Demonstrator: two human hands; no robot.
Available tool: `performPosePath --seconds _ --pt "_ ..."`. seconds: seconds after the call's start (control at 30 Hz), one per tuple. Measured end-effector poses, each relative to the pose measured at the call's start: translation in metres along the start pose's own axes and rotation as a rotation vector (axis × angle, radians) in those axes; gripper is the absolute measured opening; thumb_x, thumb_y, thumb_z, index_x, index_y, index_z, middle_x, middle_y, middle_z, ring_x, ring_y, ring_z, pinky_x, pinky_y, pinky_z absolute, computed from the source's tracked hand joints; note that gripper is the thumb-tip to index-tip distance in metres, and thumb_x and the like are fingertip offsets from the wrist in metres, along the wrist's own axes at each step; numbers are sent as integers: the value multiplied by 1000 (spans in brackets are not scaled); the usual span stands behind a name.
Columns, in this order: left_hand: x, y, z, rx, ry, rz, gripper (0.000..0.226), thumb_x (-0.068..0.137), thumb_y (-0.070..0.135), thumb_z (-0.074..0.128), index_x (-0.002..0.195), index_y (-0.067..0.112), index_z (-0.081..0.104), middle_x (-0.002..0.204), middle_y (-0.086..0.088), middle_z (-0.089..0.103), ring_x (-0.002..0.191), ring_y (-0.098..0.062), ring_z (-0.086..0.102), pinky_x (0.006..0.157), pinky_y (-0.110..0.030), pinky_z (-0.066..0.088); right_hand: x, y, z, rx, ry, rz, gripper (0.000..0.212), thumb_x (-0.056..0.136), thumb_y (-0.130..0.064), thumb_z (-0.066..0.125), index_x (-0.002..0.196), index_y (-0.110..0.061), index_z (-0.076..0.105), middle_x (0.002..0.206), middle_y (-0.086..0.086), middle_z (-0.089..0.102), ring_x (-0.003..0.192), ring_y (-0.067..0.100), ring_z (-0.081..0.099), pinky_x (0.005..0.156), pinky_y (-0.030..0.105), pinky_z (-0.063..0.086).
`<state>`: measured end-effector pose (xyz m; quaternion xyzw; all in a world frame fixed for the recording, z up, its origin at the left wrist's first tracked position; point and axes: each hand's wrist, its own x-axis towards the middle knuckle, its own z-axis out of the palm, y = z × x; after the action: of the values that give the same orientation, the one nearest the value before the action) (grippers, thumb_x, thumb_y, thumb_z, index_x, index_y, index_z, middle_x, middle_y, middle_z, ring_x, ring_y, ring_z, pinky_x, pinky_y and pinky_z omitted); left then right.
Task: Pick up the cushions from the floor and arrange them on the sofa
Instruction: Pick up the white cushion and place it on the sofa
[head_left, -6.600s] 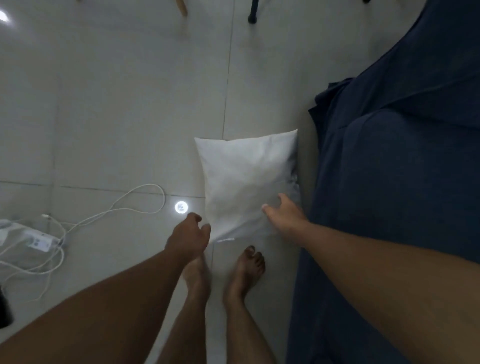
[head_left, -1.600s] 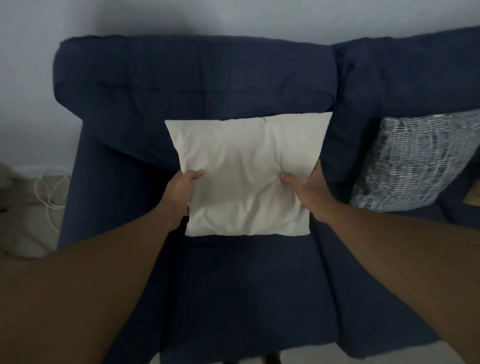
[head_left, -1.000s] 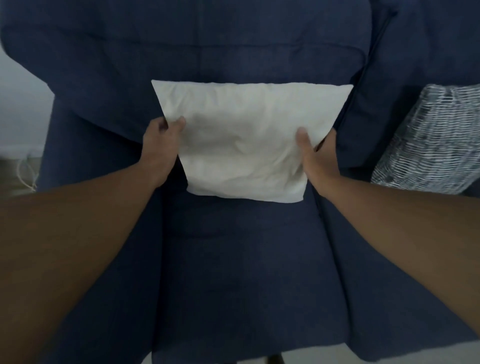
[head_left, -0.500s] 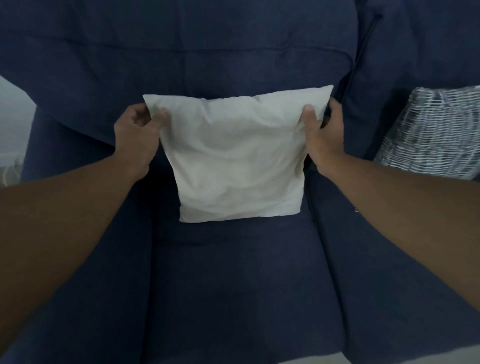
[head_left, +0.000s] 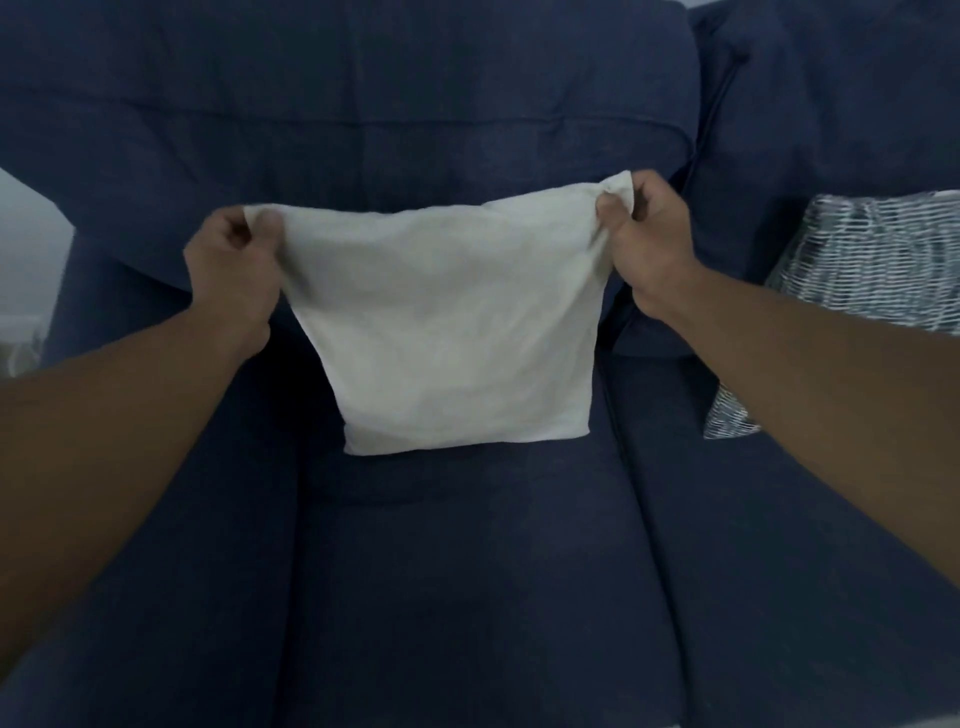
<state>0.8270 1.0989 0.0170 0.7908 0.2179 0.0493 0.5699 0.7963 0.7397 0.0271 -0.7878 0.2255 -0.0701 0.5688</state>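
A plain white cushion (head_left: 447, 327) stands upright on the seat of the dark blue sofa (head_left: 467, 597), leaning towards the backrest. My left hand (head_left: 231, 275) pinches its top left corner. My right hand (head_left: 644, 239) pinches its top right corner, slightly higher. The cushion's bottom edge rests on the seat where it meets the backrest. A second cushion (head_left: 872, 260) with a grey and white woven pattern leans on the neighbouring seat at the right edge.
The sofa's left armrest (head_left: 130, 519) runs down the left side. A pale wall (head_left: 26, 249) shows at the far left. A seam (head_left: 639, 493) divides this seat from the one to the right.
I lifted the white cushion from the floor and set it on the sofa. In the last second both hands slid from its sides up to its top corners and now pinch them.
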Motion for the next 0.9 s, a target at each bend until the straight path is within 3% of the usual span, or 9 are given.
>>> performPosePath --seconds 0.07,0.13,0.27,0.37,0.43,0.57,0.67,0.8,0.9 --pt "0 7 -1 -12 54 24 35 104 34 62 130 11 65 98 16 65 90 -2 62 98 -33 57 -2 -3 3 -3 25 -12 13 104 -19 62 93 -25 60 96 -7 64 84 6 59 83 28 56" --pt "-6 12 0 -21 101 32 49 100 44 64 139 14 59 114 11 66 102 -2 64 104 -28 54 -8 -4 7 -67 42 2 9 101 -26 65 109 -24 61 105 -9 64 92 6 61 93 32 57" --pt "-31 12 10 432 182 386 57 97 53 59 144 22 53 146 5 57 138 -20 48 118 -39 29 -32 0 19 -553 220 -313 59 96 -34 62 151 -17 50 153 6 51 138 29 48 112 46 40" --pt "-50 10 32 670 -92 772 48 101 43 55 143 19 54 152 -2 55 145 -26 44 121 -45 23 -55 2 39 -835 43 -731 60 99 -31 52 157 -14 47 162 11 44 150 34 40 121 53 29" --pt "-55 6 47 880 -316 835 55 104 45 50 154 21 44 165 -2 41 156 -26 31 127 -52 16 -65 10 53 -1065 -205 -846 61 105 -37 45 163 -18 37 170 10 34 157 35 29 127 58 18" --pt "-46 7 55 1180 -432 739 65 105 50 43 163 26 25 173 1 25 160 -26 22 127 -64 4 -45 16 43 -1333 -300 -683 64 107 -48 31 167 -28 18 177 7 12 163 34 9 127 67 4" --pt "-31 9 43 1191 -316 592 64 105 54 40 161 24 30 170 -1 29 157 -28 24 125 -65 4 -27 15 14 -1184 -130 -521 61 105 -43 38 162 -27 28 171 5 27 158 32 23 125 69 12" --pt "-32 -5 26 675 35 244 71 98 54 51 160 24 33 171 0 27 158 -26 24 127 -55 13 -34 32 -12 -671 129 -153 66 101 -55 48 158 -22 42 156 5 52 143 31 47 116 54 38" --pt "-28 -18 17 75 61 -106 77 96 57 59 159 23 33 156 3 46 136 -21 52 115 -41 43 -50 38 -8 -200 -26 121 75 95 -67 58 156 -24 46 137 -5 64 126 18 62 100 39 51"
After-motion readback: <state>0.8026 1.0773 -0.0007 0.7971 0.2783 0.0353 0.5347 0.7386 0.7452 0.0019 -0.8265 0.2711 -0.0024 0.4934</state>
